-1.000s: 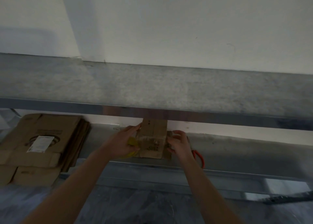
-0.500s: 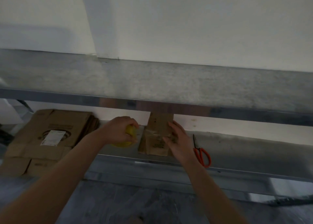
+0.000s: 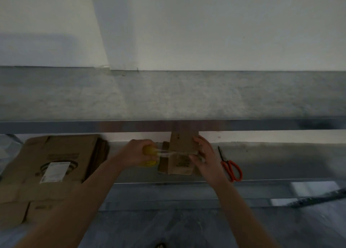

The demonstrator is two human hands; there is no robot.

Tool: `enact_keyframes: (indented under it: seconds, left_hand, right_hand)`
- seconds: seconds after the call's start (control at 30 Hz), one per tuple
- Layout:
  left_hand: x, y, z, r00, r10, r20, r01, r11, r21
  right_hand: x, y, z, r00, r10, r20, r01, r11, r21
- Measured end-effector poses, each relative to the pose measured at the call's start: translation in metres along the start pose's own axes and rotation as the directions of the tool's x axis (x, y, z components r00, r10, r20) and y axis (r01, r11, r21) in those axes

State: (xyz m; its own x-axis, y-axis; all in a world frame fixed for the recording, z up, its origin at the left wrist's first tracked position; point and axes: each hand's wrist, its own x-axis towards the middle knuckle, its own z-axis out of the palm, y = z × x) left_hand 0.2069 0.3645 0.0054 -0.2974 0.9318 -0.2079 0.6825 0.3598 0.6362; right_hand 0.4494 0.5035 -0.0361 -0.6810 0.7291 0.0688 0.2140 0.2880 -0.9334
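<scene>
Tape [image 3: 168,152], clear and pulled taut, bridges the gap between the yellow roll [image 3: 148,150] and the cardboard bundle [image 3: 182,144]. The bundle is propped on the lower shelf [image 3: 280,159], its top running up behind the front lip of the upper shelf [image 3: 168,96].

Your left hand [image 3: 133,152] is wrapped round the roll, just left of the bundle. Your right hand [image 3: 206,154] grips the bundle's right edge, thumb laid on the face where the strip lands.

You look to be midway through binding the bundle: the strip is stuck down at one end and drawn out, not yet carried round or cut. The next move probably calls for holding that tension while you bring the roll round the cardboard, with the right hand bracing so nothing tips. The orange-handled scissors [image 3: 232,168] lie just right of that hand, close enough for the cut.

Further left on the same shelf sits a stack of flattened cartons [image 3: 56,150] bearing a white label [image 3: 54,170]. Print shows on the bundle's lower face, the top carton and the label, but all of it is too blurred to read.
</scene>
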Motion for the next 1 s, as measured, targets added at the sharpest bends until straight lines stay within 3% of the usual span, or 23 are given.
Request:
enact_keyframes:
  seconds: [0.17, 0.27, 0.37, 0.47, 0.6, 0.73, 0.93, 1.0]
  left_hand:
    - [0.003, -0.01, -0.007, 0.997, 0.037, 0.064, -0.024, 0.98, -0.196]
    - [0.004, -0.016, -0.01, 0.995, 0.069, 0.067, -0.065, 0.996, -0.065]
    - [0.003, -0.013, -0.006, 0.99, 0.138, -0.018, -0.134, 0.981, 0.14]
    - [-0.001, -0.015, -0.003, 0.984, 0.177, -0.032, -0.176, 0.984, 0.017]
    - [-0.011, -0.02, -0.009, 0.993, 0.105, 0.057, -0.096, 0.984, -0.147]
    - [-0.009, -0.009, -0.004, 0.993, 0.12, 0.001, -0.12, 0.992, 0.046]
    - [-0.01, 0.009, 0.001, 0.995, 0.082, -0.058, -0.078, 0.995, 0.069]
    - [-0.012, 0.014, 0.004, 0.996, 0.06, -0.067, -0.053, 0.994, 0.1]
  right_hand:
    - [-0.002, -0.002, -0.002, 1.0, 0.018, -0.011, -0.018, 1.0, 0.018]
    - [-0.004, -0.002, 0.004, 1.0, -0.007, -0.021, 0.007, 1.0, 0.003]
    - [-0.005, -0.002, 0.007, 1.0, -0.009, -0.029, 0.008, 1.0, -0.014]
    - [-0.004, -0.002, 0.006, 0.999, -0.001, -0.032, 0.0, 1.0, -0.023]
    - [-0.006, -0.006, 0.005, 1.0, 0.009, -0.009, -0.01, 0.999, -0.038]
    - [-0.007, -0.01, 0.005, 0.999, 0.041, 0.015, -0.04, 0.997, -0.062]
    - [-0.014, -0.012, -0.016, 0.995, 0.02, 0.093, -0.005, 0.988, -0.153]
    - [-0.027, 0.007, -0.032, 0.998, 0.057, 0.021, -0.05, 0.97, -0.236]
